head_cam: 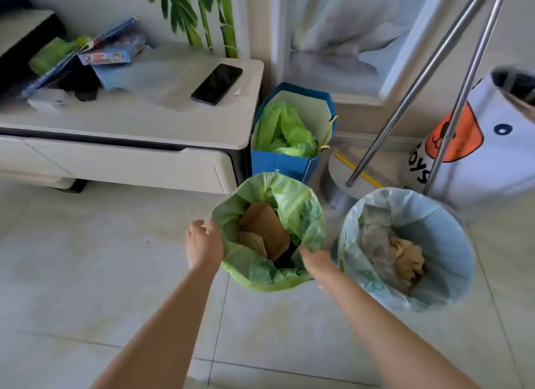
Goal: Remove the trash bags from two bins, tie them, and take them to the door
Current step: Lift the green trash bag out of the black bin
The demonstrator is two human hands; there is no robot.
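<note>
A low white bench is seen in the upper left of the frame, with a pile of books and boxes on its left part and a dark phone lying flat near its right edge. Below the bench, the tiled floor is left open across the lower left.

The left hand is placed at the left rim of the green trash bag, which is fitted over a round bin in the centre of the frame. The fingers of this grip are bent at the bag's edge, but whether the plastic is actually held cannot be told. Brown paper is seen inside the bag. The right hand is laid on the near right rim of the same bag, fingers fairly straight and touching the plastic.

Just behind the green bag, against the bench's right end, a blue paper bag stuffed with green plastic is stood. Just beside the right hand, to its right, the pale blue trash bag is found lining a second bin, with crumpled paper inside. Two metal poles are slanted above it from the upper right, and a white toy bag is stood close behind, at the right edge.
</note>
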